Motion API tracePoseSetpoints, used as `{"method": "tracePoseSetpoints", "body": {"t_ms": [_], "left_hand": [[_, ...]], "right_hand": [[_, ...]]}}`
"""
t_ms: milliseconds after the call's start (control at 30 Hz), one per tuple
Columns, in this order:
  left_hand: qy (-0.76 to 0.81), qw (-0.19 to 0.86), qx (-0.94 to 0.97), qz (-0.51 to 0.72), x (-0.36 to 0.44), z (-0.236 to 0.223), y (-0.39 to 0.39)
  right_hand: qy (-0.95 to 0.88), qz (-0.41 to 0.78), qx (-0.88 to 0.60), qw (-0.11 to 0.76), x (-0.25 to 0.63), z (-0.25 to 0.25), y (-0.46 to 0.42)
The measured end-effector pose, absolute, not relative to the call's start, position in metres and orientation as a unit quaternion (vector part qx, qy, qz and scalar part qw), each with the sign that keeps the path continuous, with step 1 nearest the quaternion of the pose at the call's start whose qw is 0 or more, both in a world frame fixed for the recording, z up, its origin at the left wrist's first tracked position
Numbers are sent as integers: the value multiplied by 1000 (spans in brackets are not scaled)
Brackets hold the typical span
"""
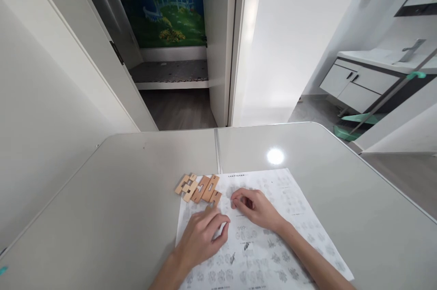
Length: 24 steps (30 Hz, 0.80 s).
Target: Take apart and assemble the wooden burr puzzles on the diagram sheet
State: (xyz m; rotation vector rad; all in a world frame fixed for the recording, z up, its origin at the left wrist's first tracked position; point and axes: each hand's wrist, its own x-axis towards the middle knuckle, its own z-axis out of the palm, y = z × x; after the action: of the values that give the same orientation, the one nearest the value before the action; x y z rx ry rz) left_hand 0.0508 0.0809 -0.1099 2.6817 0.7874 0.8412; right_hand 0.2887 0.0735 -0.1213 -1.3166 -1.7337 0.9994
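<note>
Several flat notched wooden puzzle pieces (pixel 200 188) lie side by side at the upper left corner of a printed paper sheet (pixel 297 199). Just below them, my left hand (pixel 204 236) rests over the sheet, its fingers curled and thumb bent toward the index finger. A small bit of wood shows past its knuckles; whether the hand touches it is unclear. To the right of the pieces, my right hand (pixel 256 208) sits on the paper with thumb and fingers drawn together in a pinch. Anything between the fingertips of either hand is hidden or too small to make out.
The sheet lies on a pale grey table (pixel 112 208) with a seam (pixel 217 151) running away from me. Behind stands an open door (pixel 218 44) beside a doorway and a painted mural (pixel 170 12). A sink cabinet (pixel 362 80) is at the far right.
</note>
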Motion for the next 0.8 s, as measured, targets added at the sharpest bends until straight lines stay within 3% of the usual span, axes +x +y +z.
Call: {"method": "tracePoseSetpoints", "body": {"t_ms": [800], "left_hand": [[251,160,922,247,59,-116,76]], "right_hand": [[-680,378,-509,368,289,-126,73]]}}
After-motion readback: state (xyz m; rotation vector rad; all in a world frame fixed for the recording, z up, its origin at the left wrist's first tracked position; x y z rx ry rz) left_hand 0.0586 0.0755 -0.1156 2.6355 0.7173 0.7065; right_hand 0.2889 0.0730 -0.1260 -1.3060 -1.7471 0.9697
